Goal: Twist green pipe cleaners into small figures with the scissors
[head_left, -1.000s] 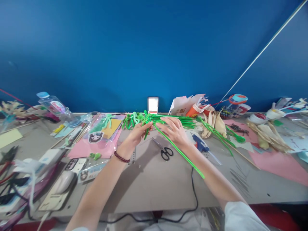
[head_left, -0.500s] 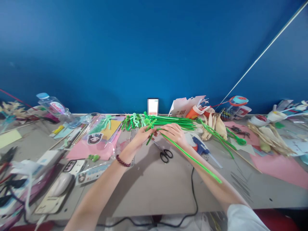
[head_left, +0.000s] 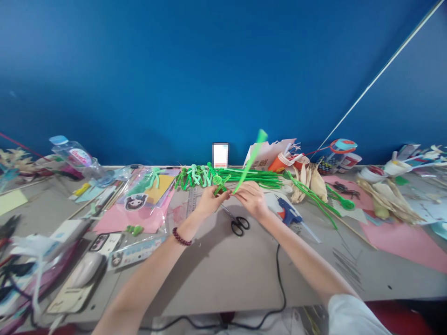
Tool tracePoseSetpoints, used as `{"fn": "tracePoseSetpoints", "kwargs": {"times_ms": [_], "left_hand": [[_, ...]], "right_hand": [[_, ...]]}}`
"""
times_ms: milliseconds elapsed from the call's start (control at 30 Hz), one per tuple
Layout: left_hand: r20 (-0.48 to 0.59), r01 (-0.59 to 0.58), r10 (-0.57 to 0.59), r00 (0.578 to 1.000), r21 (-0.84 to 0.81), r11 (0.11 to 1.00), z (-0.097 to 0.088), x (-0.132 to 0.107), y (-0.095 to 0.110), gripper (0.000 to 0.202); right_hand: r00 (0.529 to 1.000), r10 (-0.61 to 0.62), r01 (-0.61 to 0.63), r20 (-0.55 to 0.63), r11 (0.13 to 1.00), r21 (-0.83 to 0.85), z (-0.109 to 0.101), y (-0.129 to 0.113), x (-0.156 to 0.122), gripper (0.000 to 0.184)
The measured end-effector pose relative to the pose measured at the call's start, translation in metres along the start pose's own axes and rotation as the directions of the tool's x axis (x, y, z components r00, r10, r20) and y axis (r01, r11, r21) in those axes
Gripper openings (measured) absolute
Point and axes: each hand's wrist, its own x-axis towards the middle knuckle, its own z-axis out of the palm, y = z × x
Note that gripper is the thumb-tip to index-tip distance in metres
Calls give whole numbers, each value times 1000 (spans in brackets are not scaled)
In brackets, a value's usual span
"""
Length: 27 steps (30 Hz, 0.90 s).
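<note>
My left hand (head_left: 208, 201) pinches the coiled end of a bright green pipe cleaner (head_left: 248, 162) just above the grey table (head_left: 223, 274). My right hand (head_left: 252, 198) is closed on the same pipe cleaner right beside it. The long free end stands up and away towards the blue wall, blurred by motion. A beaded bracelet (head_left: 181, 237) is on my left wrist. Behind my hands lies a pile of green pipe cleaners (head_left: 240, 176), some with curled ends. Black scissors (head_left: 239, 224) lie just under my right hand.
A blue glue gun (head_left: 289, 214) lies right of the scissors, its black cord (head_left: 281, 279) running to the table's front edge. Pink paper and sticker sheets (head_left: 139, 204) sit at the left, dried husks (head_left: 310, 179) and cups at the back right, a plastic bottle (head_left: 75, 156) far left.
The pipe cleaner's long end, which lay across the table towards the front right, has swung up and now points away towards the wall. Both hands moved slightly closer together.
</note>
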Motion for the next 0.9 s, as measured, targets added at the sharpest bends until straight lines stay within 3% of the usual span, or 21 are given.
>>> {"fn": "tracePoseSetpoints", "kwargs": {"times_ms": [133,200,300,400,467,533,667,800,900], "left_hand": [[-81,-128,143,986,162,978,1,-1,-2,27],[-75,-182,203,976,218,959,1,-2,-1,25],[-29,-279,291,956,200,939,2,-4,1,18],[6,-333,335,942,135,933,3,-5,3,13],[21,-297,296,955,105,949,2,-4,4,14],[38,-181,179,983,53,982,-1,-4,4,18],[108,29,-16,994,-122,992,-8,-3,6,24],[104,70,-59,993,-105,992,-10,-2,6,26],[70,64,-63,996,-15,998,-8,0,4,28]], "right_hand": [[977,206,-189,-53,957,219,6,-3,4,22],[924,383,-354,-15,867,350,8,-5,7,23],[775,589,-604,230,583,544,9,-3,8,28],[622,592,-743,513,239,625,9,2,7,32],[578,568,-765,585,128,631,7,4,7,33],[601,577,-752,554,172,636,5,4,9,31],[718,599,-677,356,478,560,-1,-3,14,28],[832,525,-545,180,710,446,-4,-10,14,28],[890,447,-443,86,807,391,-4,-14,12,26]]}}
